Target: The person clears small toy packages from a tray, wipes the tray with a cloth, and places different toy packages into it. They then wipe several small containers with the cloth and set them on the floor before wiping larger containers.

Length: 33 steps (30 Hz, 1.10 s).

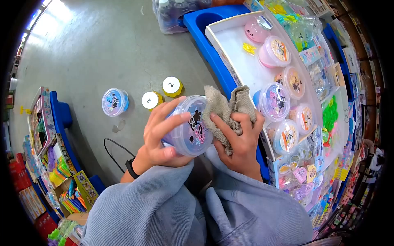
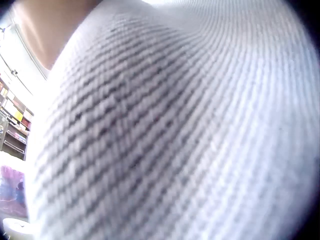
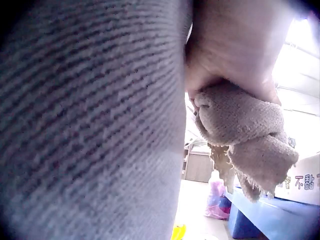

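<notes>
In the head view my left hand [image 1: 158, 133] grips a round clear plastic tub [image 1: 186, 137] from its left side. Purple-blue contents show through it, and its lid carries a black cartoon figure with pink lettering. My right hand [image 1: 242, 147] holds a bunched grey-brown cloth [image 1: 217, 108] right at the tub's right edge. The right wrist view shows that cloth [image 3: 245, 120] hanging in folds below the palm. A ribbed grey sleeve [image 2: 165, 130] fills most of the left wrist view, hiding the left hand's fingers there.
On the floor stand a similar tub [image 1: 115, 102] and two yellow containers with white lids [image 1: 172, 86]. To the right, a white box tray [image 1: 242, 53] on a blue stand [image 1: 201, 41] holds several tubs. Another display with toys [image 1: 72, 199] is at lower left; bottled drinks [image 1: 176, 18] stand behind.
</notes>
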Each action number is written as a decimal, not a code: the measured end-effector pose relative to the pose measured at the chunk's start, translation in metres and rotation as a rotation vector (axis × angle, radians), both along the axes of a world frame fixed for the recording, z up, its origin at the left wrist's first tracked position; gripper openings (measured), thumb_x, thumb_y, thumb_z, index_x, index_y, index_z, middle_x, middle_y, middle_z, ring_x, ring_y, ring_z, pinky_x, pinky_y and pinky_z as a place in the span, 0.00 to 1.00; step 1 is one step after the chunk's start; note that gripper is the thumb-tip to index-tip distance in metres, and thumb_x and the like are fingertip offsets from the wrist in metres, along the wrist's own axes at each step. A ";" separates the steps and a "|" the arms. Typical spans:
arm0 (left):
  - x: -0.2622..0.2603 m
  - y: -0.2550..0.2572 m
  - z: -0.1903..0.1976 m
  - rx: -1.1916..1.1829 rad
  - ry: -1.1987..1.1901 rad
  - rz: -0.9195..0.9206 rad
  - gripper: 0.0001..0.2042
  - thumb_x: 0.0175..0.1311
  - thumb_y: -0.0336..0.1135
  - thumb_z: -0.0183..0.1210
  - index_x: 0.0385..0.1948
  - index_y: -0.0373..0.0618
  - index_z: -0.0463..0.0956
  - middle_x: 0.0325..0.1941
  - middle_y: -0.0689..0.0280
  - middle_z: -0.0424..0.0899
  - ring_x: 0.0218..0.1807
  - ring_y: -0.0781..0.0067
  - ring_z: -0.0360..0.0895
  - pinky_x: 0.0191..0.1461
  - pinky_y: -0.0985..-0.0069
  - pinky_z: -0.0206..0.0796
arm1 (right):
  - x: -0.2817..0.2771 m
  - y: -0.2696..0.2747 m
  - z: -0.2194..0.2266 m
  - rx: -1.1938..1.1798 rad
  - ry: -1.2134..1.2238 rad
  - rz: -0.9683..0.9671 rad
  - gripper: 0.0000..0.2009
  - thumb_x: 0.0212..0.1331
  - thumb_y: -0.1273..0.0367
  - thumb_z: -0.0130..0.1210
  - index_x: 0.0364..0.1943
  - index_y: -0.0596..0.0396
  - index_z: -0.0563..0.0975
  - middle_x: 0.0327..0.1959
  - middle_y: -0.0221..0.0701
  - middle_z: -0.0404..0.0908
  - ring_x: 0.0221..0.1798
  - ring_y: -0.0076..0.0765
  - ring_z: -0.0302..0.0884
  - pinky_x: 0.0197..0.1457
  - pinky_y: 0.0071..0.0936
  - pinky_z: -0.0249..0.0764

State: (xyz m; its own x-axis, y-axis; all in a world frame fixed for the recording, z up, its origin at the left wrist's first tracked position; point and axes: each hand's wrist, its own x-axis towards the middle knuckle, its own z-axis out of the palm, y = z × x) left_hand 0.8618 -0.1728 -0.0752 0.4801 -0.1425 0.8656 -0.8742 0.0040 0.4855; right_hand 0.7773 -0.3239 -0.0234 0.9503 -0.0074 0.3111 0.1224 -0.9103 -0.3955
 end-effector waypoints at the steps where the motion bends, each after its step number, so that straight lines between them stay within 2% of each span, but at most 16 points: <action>1: 0.000 0.006 0.002 0.060 -0.022 -0.027 0.48 0.30 0.30 0.72 0.59 0.69 0.52 0.49 0.55 0.72 0.43 0.41 0.76 0.40 0.57 0.70 | -0.001 0.001 -0.006 0.038 0.013 -0.007 0.25 0.35 0.69 0.60 0.47 0.44 0.77 0.40 0.35 0.64 0.47 0.50 0.56 0.54 0.44 0.56; 2: 0.000 0.010 0.004 0.120 -0.044 -0.054 0.47 0.30 0.30 0.71 0.59 0.68 0.52 0.49 0.56 0.72 0.43 0.40 0.76 0.38 0.57 0.70 | -0.001 0.001 -0.011 0.042 0.014 -0.004 0.25 0.35 0.69 0.60 0.47 0.44 0.77 0.40 0.35 0.64 0.47 0.50 0.56 0.54 0.44 0.56; 4: -0.001 0.011 0.005 0.135 -0.033 -0.068 0.46 0.30 0.29 0.70 0.58 0.69 0.54 0.46 0.56 0.73 0.43 0.39 0.76 0.38 0.58 0.69 | 0.000 -0.001 -0.016 0.282 0.072 -0.006 0.23 0.38 0.71 0.57 0.46 0.48 0.77 0.39 0.36 0.64 0.47 0.49 0.57 0.54 0.42 0.56; 8: -0.002 0.011 0.001 0.141 0.063 -0.236 0.45 0.28 0.29 0.70 0.57 0.64 0.56 0.47 0.54 0.71 0.43 0.44 0.75 0.38 0.60 0.69 | 0.007 -0.010 -0.017 0.429 0.109 0.037 0.21 0.39 0.73 0.55 0.45 0.50 0.76 0.39 0.37 0.64 0.47 0.48 0.57 0.55 0.40 0.56; 12: -0.002 0.019 0.008 0.229 0.214 -0.381 0.47 0.24 0.32 0.70 0.58 0.54 0.56 0.48 0.51 0.68 0.45 0.49 0.73 0.41 0.64 0.69 | 0.016 -0.012 -0.005 0.419 0.123 0.123 0.20 0.39 0.74 0.54 0.44 0.49 0.77 0.39 0.36 0.64 0.47 0.48 0.56 0.55 0.39 0.56; 15: -0.004 0.019 0.002 0.189 0.262 -0.413 0.50 0.22 0.33 0.71 0.60 0.51 0.55 0.49 0.50 0.67 0.48 0.51 0.72 0.42 0.64 0.68 | 0.019 -0.003 0.007 0.370 0.117 0.197 0.20 0.38 0.73 0.55 0.42 0.47 0.78 0.39 0.36 0.64 0.48 0.49 0.56 0.54 0.42 0.56; 17: -0.003 0.021 0.000 0.196 0.259 -0.402 0.51 0.21 0.33 0.71 0.61 0.51 0.54 0.50 0.49 0.65 0.48 0.51 0.71 0.43 0.64 0.68 | 0.019 0.004 0.011 0.247 0.079 0.247 0.19 0.35 0.72 0.57 0.39 0.43 0.79 0.39 0.33 0.65 0.49 0.51 0.57 0.52 0.47 0.56; 20: -0.010 0.021 -0.012 0.120 0.282 -0.422 0.54 0.20 0.34 0.72 0.62 0.54 0.51 0.54 0.46 0.61 0.51 0.51 0.70 0.45 0.62 0.69 | 0.015 0.010 0.010 0.132 0.017 0.334 0.19 0.33 0.70 0.57 0.37 0.39 0.79 0.39 0.30 0.65 0.49 0.50 0.57 0.50 0.48 0.56; 22: -0.016 0.020 -0.014 0.076 0.259 -0.241 0.55 0.20 0.35 0.73 0.63 0.57 0.50 0.55 0.45 0.60 0.51 0.50 0.69 0.46 0.61 0.69 | 0.011 0.012 0.009 0.140 -0.017 0.345 0.18 0.32 0.69 0.56 0.36 0.36 0.79 0.39 0.28 0.65 0.49 0.48 0.57 0.48 0.47 0.56; 24: -0.014 0.019 -0.013 0.105 0.250 -0.251 0.56 0.21 0.35 0.73 0.63 0.61 0.49 0.55 0.44 0.59 0.53 0.49 0.68 0.47 0.62 0.69 | 0.007 0.013 0.011 0.090 -0.052 0.367 0.18 0.32 0.70 0.56 0.36 0.36 0.79 0.39 0.28 0.65 0.49 0.48 0.58 0.48 0.48 0.56; 26: -0.013 0.016 -0.016 0.030 0.184 -0.214 0.50 0.24 0.34 0.73 0.60 0.60 0.57 0.54 0.45 0.61 0.51 0.48 0.70 0.47 0.62 0.70 | 0.000 0.011 0.013 0.075 -0.028 0.360 0.18 0.32 0.70 0.56 0.35 0.36 0.79 0.39 0.28 0.65 0.50 0.48 0.58 0.48 0.48 0.56; 27: -0.012 0.018 -0.015 0.031 0.183 -0.213 0.50 0.24 0.34 0.73 0.60 0.60 0.57 0.54 0.45 0.61 0.51 0.48 0.70 0.47 0.62 0.70 | -0.003 0.009 0.014 0.061 -0.005 0.351 0.17 0.32 0.70 0.56 0.34 0.37 0.80 0.40 0.28 0.65 0.50 0.48 0.58 0.48 0.49 0.56; 29: -0.009 0.023 -0.008 0.114 0.178 -0.185 0.36 0.22 0.33 0.72 0.47 0.57 0.73 0.53 0.48 0.64 0.48 0.47 0.74 0.47 0.60 0.71 | -0.011 0.007 0.014 0.045 0.018 0.304 0.17 0.33 0.71 0.56 0.33 0.37 0.80 0.40 0.28 0.65 0.50 0.48 0.58 0.48 0.49 0.56; 30: -0.008 0.024 -0.003 0.116 0.179 -0.185 0.36 0.22 0.33 0.72 0.47 0.57 0.73 0.53 0.48 0.64 0.48 0.47 0.74 0.47 0.60 0.71 | -0.013 0.005 0.013 0.027 0.043 0.255 0.16 0.33 0.71 0.56 0.32 0.38 0.80 0.40 0.29 0.65 0.50 0.48 0.57 0.48 0.49 0.56; 32: -0.005 0.024 0.003 0.226 0.126 -0.094 0.22 0.19 0.33 0.70 0.28 0.53 0.81 0.50 0.52 0.69 0.45 0.45 0.76 0.46 0.59 0.72 | -0.016 -0.001 0.009 -0.030 0.045 0.183 0.15 0.33 0.71 0.55 0.32 0.38 0.80 0.40 0.29 0.65 0.50 0.48 0.57 0.48 0.48 0.56; 33: -0.004 0.024 0.003 0.227 0.126 -0.096 0.22 0.19 0.33 0.70 0.28 0.53 0.81 0.50 0.52 0.69 0.45 0.45 0.76 0.46 0.59 0.72 | -0.017 -0.003 0.007 -0.090 0.047 0.113 0.14 0.34 0.72 0.55 0.31 0.39 0.80 0.40 0.30 0.65 0.50 0.49 0.57 0.48 0.48 0.56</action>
